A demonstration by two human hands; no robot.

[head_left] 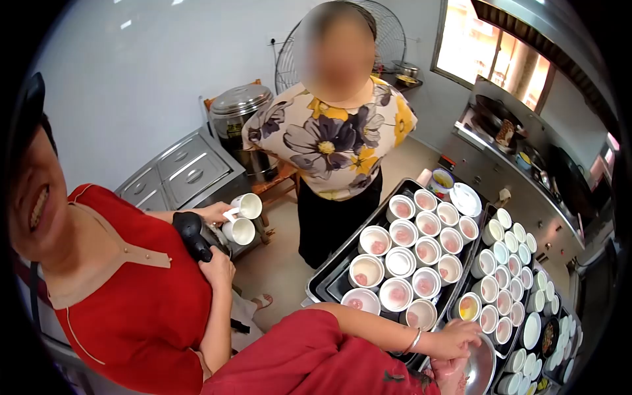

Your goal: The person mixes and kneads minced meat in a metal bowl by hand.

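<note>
My left hand point(453, 340), with a bracelet at the wrist, reaches over the rim of a metal bowl point(486, 368). Its fingers are bent and drawn together, and what they hold is hidden. Just below it, my right hand point(450, 378) is close against the bowl at the bottom of the view; its fingers do not show clearly. White cups point(396, 294) with pink raw meat in most of them stand on a dark tray point(320, 289) beside my left wrist. One cup point(469, 307) on the neighbouring tray has yellow in it.
A person in red point(131, 276) at left holds two white mugs point(239, 230) and a black-handled object point(192, 236). Another person in a floral top point(329, 145) stands behind the tray. More cups point(513, 266) fill trays at right. A steel stove counter point(520, 191) lines the far right.
</note>
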